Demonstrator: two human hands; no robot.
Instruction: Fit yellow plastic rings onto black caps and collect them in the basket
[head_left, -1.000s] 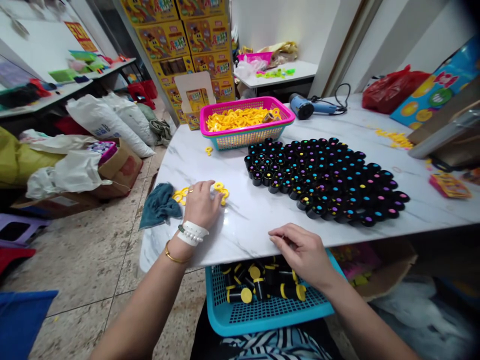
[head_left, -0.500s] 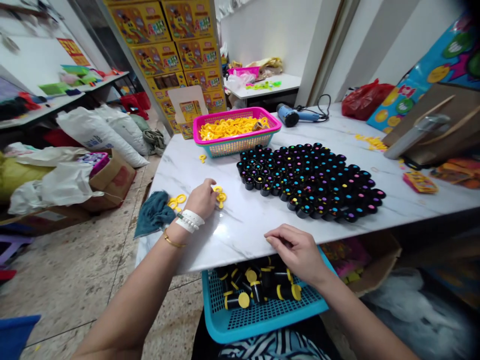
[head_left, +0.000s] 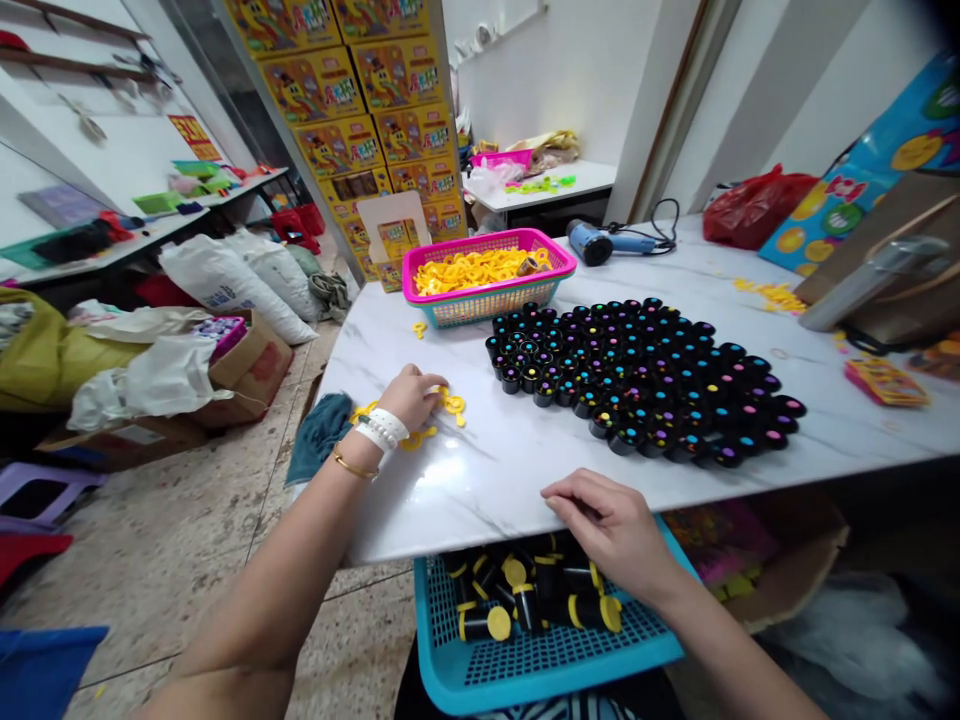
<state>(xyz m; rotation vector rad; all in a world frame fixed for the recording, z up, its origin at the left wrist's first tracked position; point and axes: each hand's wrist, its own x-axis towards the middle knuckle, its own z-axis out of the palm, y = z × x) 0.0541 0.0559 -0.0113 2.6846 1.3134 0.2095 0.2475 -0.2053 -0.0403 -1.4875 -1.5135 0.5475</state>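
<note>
My left hand [head_left: 411, 397] rests over the left part of the white marbled table [head_left: 480, 480], its fingers at small yellow ring-shaped pieces [head_left: 453, 404]; whether it grips one is hidden. More yellow pieces lie around its wrist. My right hand [head_left: 600, 515] is at the table's front edge, thumb and fingers pressed together, and what they hold, if anything, is too small to name. Right of centre stands a dense group of black cylinders [head_left: 637, 380] with coloured dots inside. A pink-rimmed basket [head_left: 559, 262] behind them holds many yellow pieces.
Below the table edge, a blue basket [head_left: 450, 690] holds black tubes with yellow caps. A dark teal cloth [head_left: 319, 435] lies at the left edge. Behind are a blue heat gun [head_left: 592, 243], a red bag [head_left: 757, 208] and stacked yellow boxes [head_left: 337, 145].
The whole view has shifted slightly. My left hand's fingers have moved over the yellow pieces, and more pieces now show spread below the hand. My right hand keeps its pose.
</note>
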